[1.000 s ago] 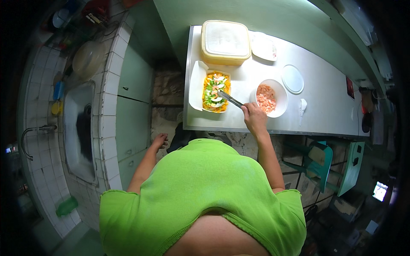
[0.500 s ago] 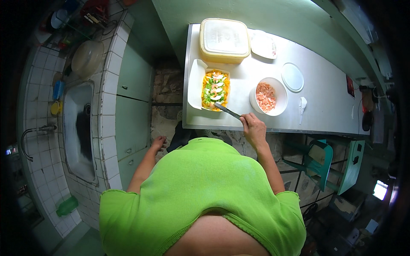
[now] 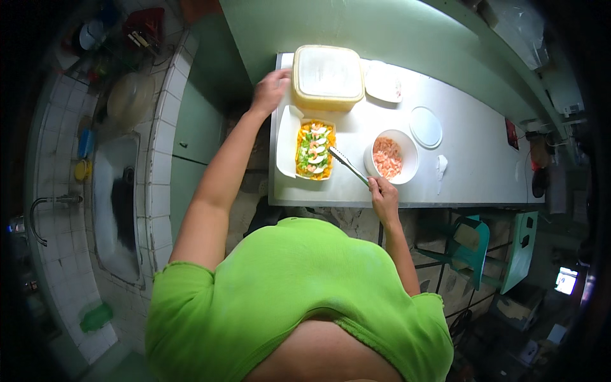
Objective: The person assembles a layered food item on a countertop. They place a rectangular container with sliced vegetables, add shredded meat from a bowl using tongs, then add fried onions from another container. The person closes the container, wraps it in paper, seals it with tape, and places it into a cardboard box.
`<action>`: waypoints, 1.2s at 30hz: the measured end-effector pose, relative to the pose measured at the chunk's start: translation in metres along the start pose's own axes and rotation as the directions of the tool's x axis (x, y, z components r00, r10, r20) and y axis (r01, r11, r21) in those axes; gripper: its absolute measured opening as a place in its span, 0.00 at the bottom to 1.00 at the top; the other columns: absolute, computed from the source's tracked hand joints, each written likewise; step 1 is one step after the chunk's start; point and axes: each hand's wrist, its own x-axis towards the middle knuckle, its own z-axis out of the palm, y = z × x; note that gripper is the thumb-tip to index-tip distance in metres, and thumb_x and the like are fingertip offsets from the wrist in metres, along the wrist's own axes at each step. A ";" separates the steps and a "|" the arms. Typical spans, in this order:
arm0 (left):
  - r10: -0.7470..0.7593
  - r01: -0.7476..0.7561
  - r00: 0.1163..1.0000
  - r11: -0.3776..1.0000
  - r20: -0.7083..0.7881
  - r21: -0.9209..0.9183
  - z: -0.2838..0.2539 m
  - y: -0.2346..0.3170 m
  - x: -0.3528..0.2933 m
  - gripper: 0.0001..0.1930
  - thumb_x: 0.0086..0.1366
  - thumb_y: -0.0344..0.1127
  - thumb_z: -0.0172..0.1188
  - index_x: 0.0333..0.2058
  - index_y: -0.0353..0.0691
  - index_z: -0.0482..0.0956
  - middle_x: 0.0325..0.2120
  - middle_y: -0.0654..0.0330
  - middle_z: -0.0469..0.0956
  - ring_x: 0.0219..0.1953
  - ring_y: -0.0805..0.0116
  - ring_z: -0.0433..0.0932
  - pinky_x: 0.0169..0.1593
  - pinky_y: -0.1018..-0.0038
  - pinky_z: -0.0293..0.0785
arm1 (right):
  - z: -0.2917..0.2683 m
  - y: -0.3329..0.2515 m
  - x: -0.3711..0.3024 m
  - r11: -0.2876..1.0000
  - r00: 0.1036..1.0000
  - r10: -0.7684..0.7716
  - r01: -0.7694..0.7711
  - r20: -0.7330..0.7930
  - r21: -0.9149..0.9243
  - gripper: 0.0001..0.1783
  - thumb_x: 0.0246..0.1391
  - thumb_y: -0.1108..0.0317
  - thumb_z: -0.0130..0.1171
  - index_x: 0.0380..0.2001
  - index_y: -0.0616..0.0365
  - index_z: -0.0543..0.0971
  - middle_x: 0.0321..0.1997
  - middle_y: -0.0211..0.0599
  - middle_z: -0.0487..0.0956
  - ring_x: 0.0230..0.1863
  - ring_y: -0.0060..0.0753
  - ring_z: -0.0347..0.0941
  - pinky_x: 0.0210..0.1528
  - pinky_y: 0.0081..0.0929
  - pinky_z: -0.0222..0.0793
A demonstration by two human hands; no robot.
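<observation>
From my remote post I'm seeing the hands well apart. Right hand point(image 3: 385, 196) is gripping metal tongs point(image 3: 351, 167) by their near end, tips pointing at the right edge of an open white box point(image 3: 287, 141). Left hand point(image 3: 269, 95) is blurring beside a yellow lidded tub point(image 3: 328, 102); I'm not managing to tell whether it is touching or gripping. Orange food point(image 3: 315, 151) with green bits and white slices is filling the box. Right of it, a white bowl point(image 3: 411, 159) of pink pieces point(image 3: 387, 156) is standing on the worktop point(image 3: 474, 156).
</observation>
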 end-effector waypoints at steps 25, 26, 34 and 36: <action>0.172 -0.789 0.426 0.552 0.888 0.271 0.038 0.053 0.082 0.22 0.42 0.31 0.59 0.41 0.36 0.77 0.27 0.43 0.78 0.32 0.47 0.81 0.36 0.61 0.79 | 0.004 -0.047 0.101 0.663 0.870 0.386 -0.031 -0.306 0.748 0.16 0.65 0.59 0.51 0.33 0.62 0.78 0.20 0.22 0.69 0.11 0.08 0.50 0.11 0.12 0.41; 0.163 -0.780 0.416 0.571 0.895 0.258 0.032 0.058 0.091 0.20 0.42 0.31 0.59 0.39 0.37 0.78 0.26 0.44 0.79 0.32 0.48 0.81 0.36 0.61 0.79 | 0.005 -0.041 0.108 0.656 0.853 0.387 0.011 -0.349 0.754 0.16 0.65 0.59 0.51 0.32 0.62 0.78 0.20 0.22 0.69 0.11 0.09 0.50 0.11 0.12 0.41; 0.308 -0.375 0.851 0.923 0.425 0.083 -0.024 0.015 0.229 0.12 0.68 0.37 0.49 0.46 0.41 0.75 0.39 0.47 0.79 0.42 0.52 0.79 0.46 0.61 0.75 | 0.043 -0.036 0.166 0.986 0.828 -0.099 0.006 -0.552 -0.168 0.12 0.60 0.63 0.53 0.27 0.60 0.77 0.24 0.40 0.75 0.25 0.43 0.75 0.30 0.39 0.68; 0.179 -0.278 0.871 0.948 0.458 0.157 -0.012 -0.002 0.239 0.13 0.69 0.37 0.46 0.47 0.41 0.75 0.41 0.46 0.79 0.45 0.50 0.78 0.49 0.60 0.72 | 0.053 -0.055 0.175 0.915 0.877 -0.097 -0.107 -0.470 -0.389 0.10 0.58 0.63 0.54 0.29 0.57 0.78 0.32 0.43 0.76 0.30 0.52 0.76 0.34 0.46 0.69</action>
